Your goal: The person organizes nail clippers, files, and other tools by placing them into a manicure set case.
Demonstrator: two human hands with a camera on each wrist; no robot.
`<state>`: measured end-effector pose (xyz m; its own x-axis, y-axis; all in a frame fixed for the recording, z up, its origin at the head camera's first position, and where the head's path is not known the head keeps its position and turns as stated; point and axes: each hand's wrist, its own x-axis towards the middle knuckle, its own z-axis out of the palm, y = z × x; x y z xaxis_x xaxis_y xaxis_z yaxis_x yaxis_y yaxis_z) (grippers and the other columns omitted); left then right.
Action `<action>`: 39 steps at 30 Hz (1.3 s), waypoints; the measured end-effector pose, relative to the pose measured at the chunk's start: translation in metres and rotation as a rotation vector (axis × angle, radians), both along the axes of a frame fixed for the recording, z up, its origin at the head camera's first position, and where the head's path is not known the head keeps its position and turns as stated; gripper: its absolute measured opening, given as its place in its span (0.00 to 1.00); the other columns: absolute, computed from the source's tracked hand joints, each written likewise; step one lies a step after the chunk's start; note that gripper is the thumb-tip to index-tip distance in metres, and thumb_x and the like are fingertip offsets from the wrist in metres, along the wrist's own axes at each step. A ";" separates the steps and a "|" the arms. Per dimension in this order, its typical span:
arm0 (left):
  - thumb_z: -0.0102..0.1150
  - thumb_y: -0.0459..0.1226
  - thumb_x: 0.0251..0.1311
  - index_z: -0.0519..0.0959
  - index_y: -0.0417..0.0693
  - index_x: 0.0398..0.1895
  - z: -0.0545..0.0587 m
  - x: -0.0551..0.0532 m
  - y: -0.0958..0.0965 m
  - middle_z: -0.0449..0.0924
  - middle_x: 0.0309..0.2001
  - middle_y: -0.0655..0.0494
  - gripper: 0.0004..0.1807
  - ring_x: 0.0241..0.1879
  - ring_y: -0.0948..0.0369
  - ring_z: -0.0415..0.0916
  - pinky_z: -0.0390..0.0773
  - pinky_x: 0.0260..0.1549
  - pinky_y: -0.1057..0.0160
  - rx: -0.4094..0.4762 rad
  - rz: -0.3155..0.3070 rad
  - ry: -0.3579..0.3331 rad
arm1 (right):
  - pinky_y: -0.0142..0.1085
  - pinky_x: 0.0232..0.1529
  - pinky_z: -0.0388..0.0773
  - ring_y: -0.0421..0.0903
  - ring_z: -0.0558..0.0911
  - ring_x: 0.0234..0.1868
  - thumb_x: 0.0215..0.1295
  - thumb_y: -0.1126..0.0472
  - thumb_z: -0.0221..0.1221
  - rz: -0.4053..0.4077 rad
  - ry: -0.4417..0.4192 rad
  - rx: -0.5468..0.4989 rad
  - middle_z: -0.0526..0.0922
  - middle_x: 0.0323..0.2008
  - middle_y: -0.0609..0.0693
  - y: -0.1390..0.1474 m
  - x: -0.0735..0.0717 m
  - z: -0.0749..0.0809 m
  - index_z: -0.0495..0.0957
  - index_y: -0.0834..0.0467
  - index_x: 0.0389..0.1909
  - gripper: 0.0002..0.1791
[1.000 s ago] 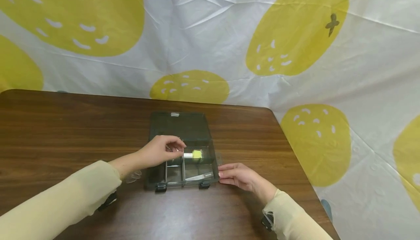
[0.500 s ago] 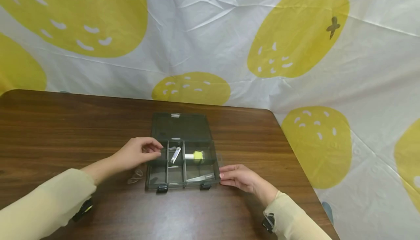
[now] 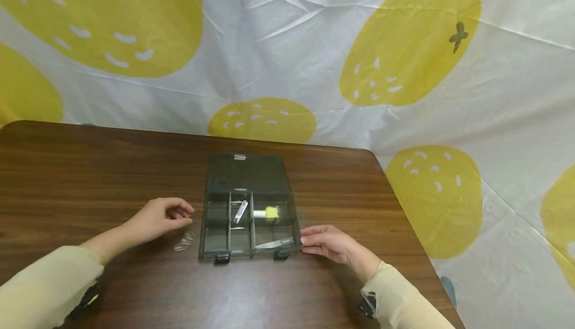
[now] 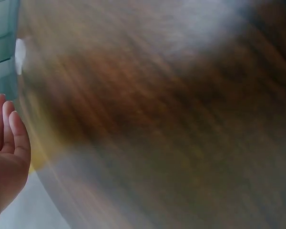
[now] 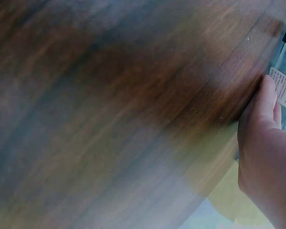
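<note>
A dark see-through compartment box (image 3: 216,255) lies with its lid (image 3: 247,174) folded back in the head view. In its top middle compartment is a nail clipper (image 3: 240,211). To the right sits a small white item with a yellow end (image 3: 271,212), and below that a slim silver tapered tool (image 3: 274,243). My left hand (image 3: 157,219), loosely curled and holding nothing, hovers left of the box, just above several clear oval pieces (image 3: 184,241) on the table. The fingers of my right hand (image 3: 332,244) rest straight against the box's right side.
The brown wood-grain table (image 3: 112,169) runs back to a white curtain with yellow fruit prints (image 3: 262,119). Two black latches (image 3: 222,257) stick out from the box's front edge. A printed label (image 5: 283,88) on the box shows beside the hand in the right wrist view.
My left hand has moved from over the box leftward to beside it, uncovering the nail clipper in its compartment. The right hand has stayed at the box's right side.
</note>
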<state>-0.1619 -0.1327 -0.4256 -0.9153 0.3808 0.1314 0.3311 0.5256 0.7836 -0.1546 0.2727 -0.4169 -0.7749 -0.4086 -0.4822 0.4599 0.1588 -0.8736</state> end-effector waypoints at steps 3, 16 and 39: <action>0.66 0.34 0.51 0.81 0.40 0.34 -0.005 0.001 -0.001 0.81 0.30 0.56 0.08 0.28 0.74 0.72 0.75 0.30 0.71 -0.006 -0.019 0.005 | 0.37 0.52 0.77 0.38 0.81 0.39 0.62 0.71 0.53 0.002 -0.001 0.001 0.82 0.37 0.46 0.000 0.000 0.000 0.59 0.81 0.59 0.28; 0.66 0.29 0.46 0.81 0.43 0.34 -0.014 0.005 -0.001 0.81 0.30 0.59 0.09 0.29 0.74 0.71 0.75 0.31 0.71 -0.076 -0.076 0.046 | 0.37 0.52 0.77 0.38 0.81 0.40 0.62 0.71 0.53 0.005 0.000 0.000 0.82 0.37 0.46 0.000 0.000 0.002 0.58 0.81 0.60 0.28; 0.63 0.30 0.50 0.82 0.45 0.30 0.002 0.000 -0.002 0.78 0.25 0.62 0.04 0.26 0.75 0.67 0.71 0.27 0.72 -0.081 -0.028 0.051 | 0.37 0.52 0.77 0.38 0.81 0.40 0.62 0.71 0.53 0.011 0.003 -0.001 0.82 0.37 0.46 0.000 0.000 0.002 0.58 0.81 0.60 0.28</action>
